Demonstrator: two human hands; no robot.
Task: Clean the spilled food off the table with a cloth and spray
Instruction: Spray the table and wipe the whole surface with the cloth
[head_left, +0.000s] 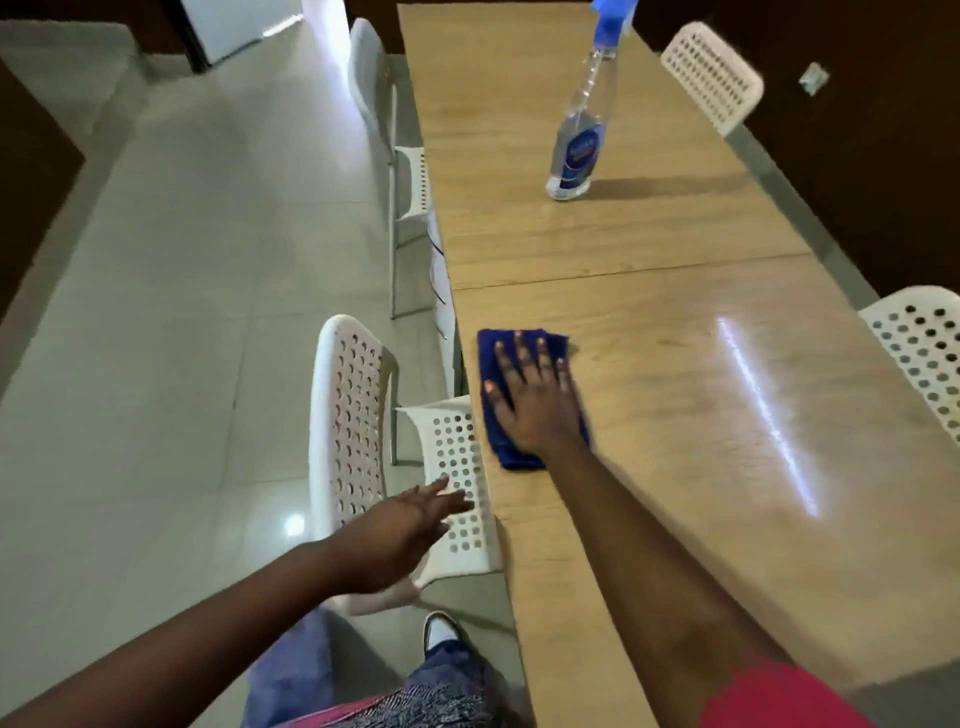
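The right hand (535, 395) lay flat, fingers straight and spread, pressing the cloth (511, 452) onto the worktop (675, 364) close to its left edge, with the folded blue fabric showing beyond the fingertips and below the wrist. The left hand (410, 530) hung off the worktop with fingers extended and relaxed, holding nothing, over the seat of the white chair (358, 415); whether it touched the seat could not be told through the blur. The spray (576, 130) stood upright and untouched farther up the worktop, well apart from the cloth. No spilled food showed plainly on the wood, possibly because glare and blur hid it. The main risk from here was that a stroke toward the near edge would sweep crumbs or wet residue over it onto the chair or floor. A flat palm with no curl on the fabric could also let the cloth bunch or slide out, leaving streaks
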